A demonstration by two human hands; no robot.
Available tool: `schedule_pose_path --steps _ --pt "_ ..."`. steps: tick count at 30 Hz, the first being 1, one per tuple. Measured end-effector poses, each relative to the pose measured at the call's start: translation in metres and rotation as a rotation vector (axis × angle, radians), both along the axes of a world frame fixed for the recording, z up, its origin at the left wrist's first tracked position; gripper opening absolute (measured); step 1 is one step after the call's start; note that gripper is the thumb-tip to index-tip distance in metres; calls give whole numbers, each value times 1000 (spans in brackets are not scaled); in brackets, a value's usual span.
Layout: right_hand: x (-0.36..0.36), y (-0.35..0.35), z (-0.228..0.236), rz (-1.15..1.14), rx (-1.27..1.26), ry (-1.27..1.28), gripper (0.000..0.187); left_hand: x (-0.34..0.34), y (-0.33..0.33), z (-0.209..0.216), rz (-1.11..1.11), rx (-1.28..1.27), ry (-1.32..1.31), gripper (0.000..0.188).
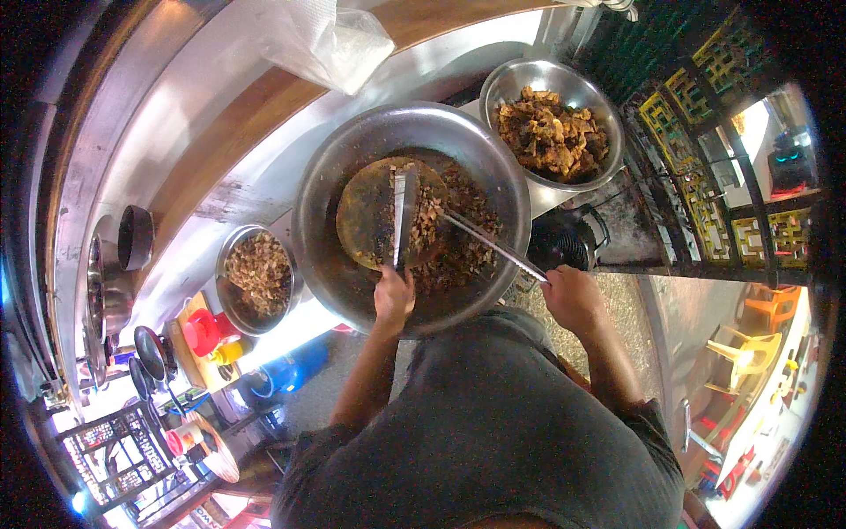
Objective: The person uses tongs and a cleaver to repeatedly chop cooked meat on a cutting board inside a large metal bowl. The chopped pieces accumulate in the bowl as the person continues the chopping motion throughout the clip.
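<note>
My left hand (pixel 394 298) is closed around the handle of a broad knife (pixel 403 212). Its bright blade lies over a round chopping board (pixel 363 216), which sits inside a large metal basin (pixel 322 264). My right hand (pixel 573 298) grips long metal tongs (pixel 498 243), their tips at the board's right edge among chopped meat (pixel 429 216). More chopped brown pieces (pixel 471 251) lie in the basin around the board's right and near sides.
A steel bowl of large browned meat pieces (pixel 555 137) stands at the far right. Left of the basin is a smaller bowl of chopped meat (pixel 258 269). A clear plastic bag (pixel 339 48) hangs at the top. Red (pixel 203 332) and yellow containers (pixel 227 353) stand at the left.
</note>
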State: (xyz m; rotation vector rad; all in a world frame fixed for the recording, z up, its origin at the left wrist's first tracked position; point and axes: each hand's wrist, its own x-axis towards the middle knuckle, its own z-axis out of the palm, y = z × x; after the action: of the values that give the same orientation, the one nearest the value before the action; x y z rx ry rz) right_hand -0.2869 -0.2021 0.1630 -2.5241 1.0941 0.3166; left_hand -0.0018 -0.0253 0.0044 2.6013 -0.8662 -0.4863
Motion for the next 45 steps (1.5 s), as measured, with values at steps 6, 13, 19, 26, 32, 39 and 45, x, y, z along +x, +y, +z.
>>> schedule_pose_path --steps 6,13,19,26,32,39,45 --pt "0 13 -20 -44 -52 -29 28 4 -11 41 -98 -16 -70 41" --pt "4 12 25 -185 -56 59 22 15 -8 9 -239 120 -65 42" --pt "19 4 33 -175 -99 133 22 11 9 -27 -220 -82 -195 42" --pt "51 -3 5 60 32 208 22 8 -5 1 -137 -24 -151 39" --pt "32 -9 55 -1 -58 229 23 19 -6 13 -98 188 -38 44" --pt "41 -33 -12 73 -49 120 22 23 -2 -7 -106 199 -139 50" --pt "-4 -33 -1 90 -117 -96 19 -10 -10 33 129 -182 -114 42"
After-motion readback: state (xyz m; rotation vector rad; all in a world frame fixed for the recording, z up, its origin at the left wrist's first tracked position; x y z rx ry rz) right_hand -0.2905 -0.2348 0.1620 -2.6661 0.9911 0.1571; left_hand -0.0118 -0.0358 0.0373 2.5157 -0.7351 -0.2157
